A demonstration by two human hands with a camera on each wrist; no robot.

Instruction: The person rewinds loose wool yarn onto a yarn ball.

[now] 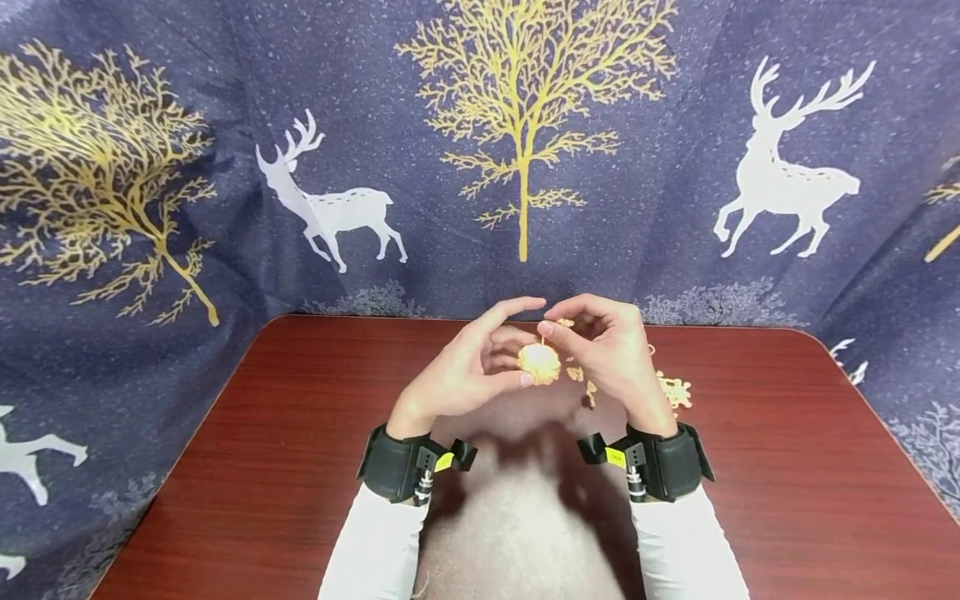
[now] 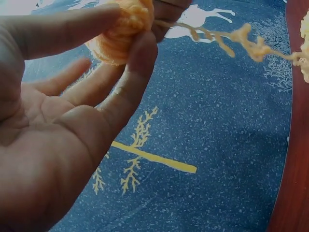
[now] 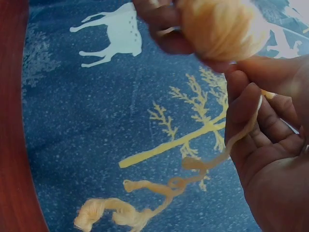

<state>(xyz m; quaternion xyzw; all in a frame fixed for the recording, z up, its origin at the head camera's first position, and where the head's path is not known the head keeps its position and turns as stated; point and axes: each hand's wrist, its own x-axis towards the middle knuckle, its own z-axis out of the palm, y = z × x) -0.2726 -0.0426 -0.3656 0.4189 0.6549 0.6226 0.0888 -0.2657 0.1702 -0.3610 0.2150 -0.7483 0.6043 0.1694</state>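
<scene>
A ball of orange yarn (image 1: 539,364) is held up over the reddish-brown counter (image 1: 300,417), gripped between thumb and fingers of the partly curled left hand (image 1: 465,375). The right hand (image 1: 613,342), thumb and fingertips together, pinches the knotted yarn strand (image 3: 193,164) near the ball. Loose yarn (image 1: 674,390) lies right of that hand. A blue printed cloth (image 1: 450,250) hangs behind.

The yarn ball (image 1: 539,365) is sitting in your left hand (image 1: 467,363) above the worktop (image 1: 300,408), the strand (image 3: 193,164) is dangling from your right hand (image 1: 611,346) beside it, a yarn pile (image 1: 676,390) is lying farther right, and cloth (image 1: 360,50) is hanging behind.
</scene>
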